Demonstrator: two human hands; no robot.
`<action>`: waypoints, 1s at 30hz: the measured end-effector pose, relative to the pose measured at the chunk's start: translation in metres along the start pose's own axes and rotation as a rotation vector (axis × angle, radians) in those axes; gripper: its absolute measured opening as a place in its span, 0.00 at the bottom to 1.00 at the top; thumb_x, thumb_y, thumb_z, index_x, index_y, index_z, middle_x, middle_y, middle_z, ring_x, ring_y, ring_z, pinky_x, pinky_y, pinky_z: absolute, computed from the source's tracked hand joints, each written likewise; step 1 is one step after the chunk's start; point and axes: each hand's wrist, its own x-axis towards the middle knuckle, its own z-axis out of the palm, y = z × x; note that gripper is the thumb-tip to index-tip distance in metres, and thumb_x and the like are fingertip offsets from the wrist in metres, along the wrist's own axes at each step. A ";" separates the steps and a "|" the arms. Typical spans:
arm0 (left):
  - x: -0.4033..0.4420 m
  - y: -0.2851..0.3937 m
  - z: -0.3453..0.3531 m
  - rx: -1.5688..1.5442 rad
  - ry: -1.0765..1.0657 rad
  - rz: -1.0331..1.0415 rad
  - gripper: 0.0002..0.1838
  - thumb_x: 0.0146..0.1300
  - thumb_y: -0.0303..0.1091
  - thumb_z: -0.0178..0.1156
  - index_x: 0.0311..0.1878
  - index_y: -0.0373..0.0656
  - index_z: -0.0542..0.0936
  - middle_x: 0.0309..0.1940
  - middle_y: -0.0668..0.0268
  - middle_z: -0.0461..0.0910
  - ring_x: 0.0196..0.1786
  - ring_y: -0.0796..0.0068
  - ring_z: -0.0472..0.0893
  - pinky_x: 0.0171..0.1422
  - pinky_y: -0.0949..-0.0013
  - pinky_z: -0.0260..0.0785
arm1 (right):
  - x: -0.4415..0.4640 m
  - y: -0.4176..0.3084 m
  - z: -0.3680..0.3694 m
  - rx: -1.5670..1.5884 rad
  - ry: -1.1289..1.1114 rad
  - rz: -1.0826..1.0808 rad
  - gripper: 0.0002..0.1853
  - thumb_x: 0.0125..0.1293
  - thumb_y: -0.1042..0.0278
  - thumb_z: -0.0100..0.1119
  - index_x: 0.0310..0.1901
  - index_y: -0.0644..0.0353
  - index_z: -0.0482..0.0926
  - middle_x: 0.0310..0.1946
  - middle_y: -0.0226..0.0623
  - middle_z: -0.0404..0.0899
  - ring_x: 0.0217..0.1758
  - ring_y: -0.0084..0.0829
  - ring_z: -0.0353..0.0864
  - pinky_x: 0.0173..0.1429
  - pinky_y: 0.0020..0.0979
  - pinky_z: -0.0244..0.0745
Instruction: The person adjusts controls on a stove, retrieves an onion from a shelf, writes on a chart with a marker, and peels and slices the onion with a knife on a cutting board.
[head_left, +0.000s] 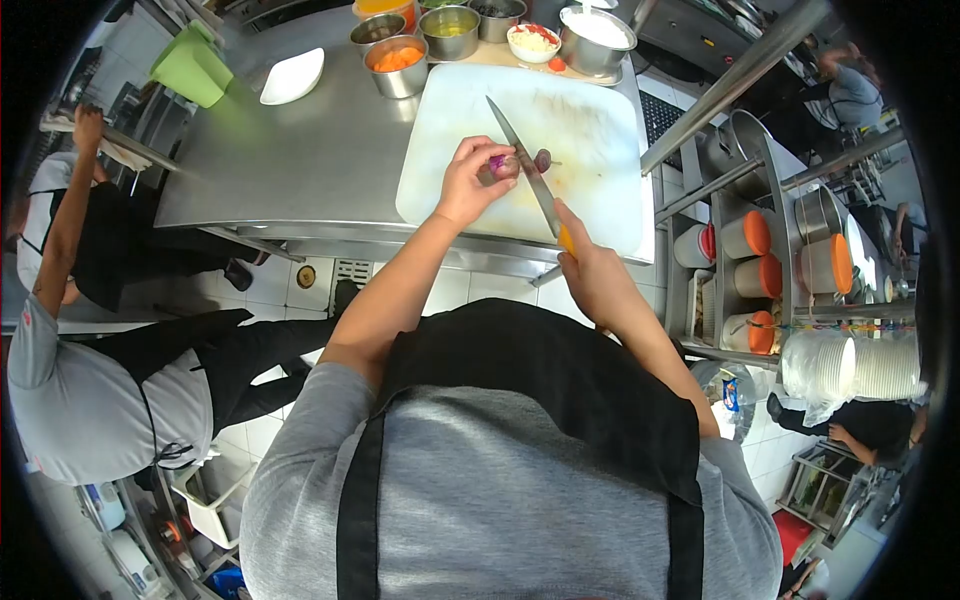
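A tiled kitchen surrounds a stainless steel counter [280,165], with other people at work on both sides. A white cutting board [590,200] lies near the counter's front edge, its surface marked with stains.

Beyond the board stands a cluster of containers. The nearest metal container [401,86] holds orange pieces. Just behind it, to the left, is a smaller metal tin [378,42] whose contents are hard to make out. To its right, another metal pot [450,47] holds yellow-green pieces, and a further metal vessel [502,30] contains something dark. A white bowl [534,57] holds pale bits topped with red ones, with a small red piece [557,64] beside it. At the right end, a large steel pot [590,62] is filled with something white. On the left part of the counter sit a white dish [293,77] and a green bin [192,65].

To the right, shelves carry tubs [742,238] with orange lids; their contents cannot be told.

Over the board, the left hand [472,182] grips a purple onion [503,167] between bent fingers. The right hand [598,278] is closed around the orange handle of a knife [530,168], whose blade points away from the wearer and passes between the onion and a small purple piece [543,160] on the board.
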 end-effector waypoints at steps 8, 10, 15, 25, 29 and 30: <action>0.003 -0.005 -0.001 -0.006 -0.006 -0.017 0.24 0.43 0.22 0.70 0.48 0.46 0.80 0.50 0.67 0.66 0.53 0.73 0.73 0.55 0.68 0.73 | -0.006 -0.012 -0.006 -0.008 -0.032 0.021 0.34 0.64 0.74 0.49 0.69 0.47 0.47 0.30 0.63 0.77 0.36 0.62 0.76 0.42 0.53 0.69; 0.003 -0.003 -0.001 -0.014 -0.011 -0.034 0.24 0.43 0.22 0.70 0.48 0.46 0.80 0.51 0.67 0.66 0.53 0.73 0.73 0.55 0.68 0.73 | -0.003 -0.006 -0.002 0.006 -0.048 0.032 0.34 0.64 0.73 0.48 0.69 0.47 0.47 0.31 0.63 0.77 0.36 0.63 0.76 0.42 0.53 0.69; 0.004 -0.004 -0.002 -0.022 -0.018 -0.040 0.24 0.44 0.22 0.70 0.48 0.46 0.80 0.51 0.67 0.67 0.53 0.73 0.74 0.53 0.68 0.74 | 0.011 0.000 0.001 0.063 -0.051 -0.016 0.33 0.64 0.73 0.48 0.69 0.47 0.47 0.32 0.62 0.77 0.36 0.63 0.76 0.43 0.53 0.69; 0.007 -0.002 -0.001 -0.011 0.032 -0.040 0.23 0.42 0.23 0.70 0.46 0.45 0.80 0.49 0.64 0.69 0.48 0.72 0.77 0.51 0.71 0.76 | 0.057 0.014 0.013 0.134 -0.053 -0.057 0.32 0.65 0.74 0.46 0.68 0.48 0.47 0.32 0.61 0.77 0.35 0.61 0.77 0.42 0.51 0.70; 0.007 -0.005 0.001 -0.039 0.010 -0.044 0.23 0.43 0.22 0.70 0.46 0.44 0.80 0.50 0.64 0.68 0.50 0.72 0.76 0.52 0.70 0.76 | 0.074 -0.002 0.007 0.192 -0.169 0.120 0.31 0.66 0.72 0.44 0.68 0.45 0.45 0.30 0.62 0.77 0.33 0.60 0.77 0.41 0.51 0.71; 0.007 -0.005 0.000 -0.044 -0.006 -0.050 0.23 0.44 0.21 0.70 0.47 0.44 0.79 0.51 0.65 0.67 0.51 0.72 0.75 0.54 0.69 0.75 | 0.077 -0.005 0.009 0.187 -0.197 0.174 0.31 0.67 0.71 0.43 0.68 0.45 0.45 0.30 0.62 0.76 0.32 0.60 0.77 0.41 0.51 0.71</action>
